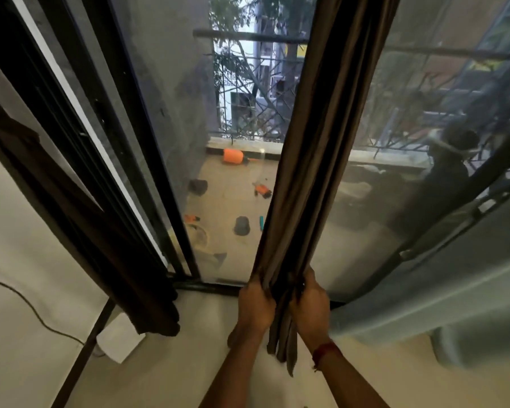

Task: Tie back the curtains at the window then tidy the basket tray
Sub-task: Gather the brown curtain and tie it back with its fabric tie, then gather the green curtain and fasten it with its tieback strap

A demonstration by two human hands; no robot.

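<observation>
Early stage of the task: the left hand (255,304) and right hand (309,303) grip the brown curtain (309,160), bunched into a column before the window glass (233,201), with no tie visible and the basket tray out of view.

Pale indoor floor (165,372), with a white box (120,338) at left. Beyond the glass, tan balcony floor (227,201) strewn with an orange can (233,156) by the ledge, two dark lumps (198,187), orange tools (262,190), a teal stick (261,223).
</observation>
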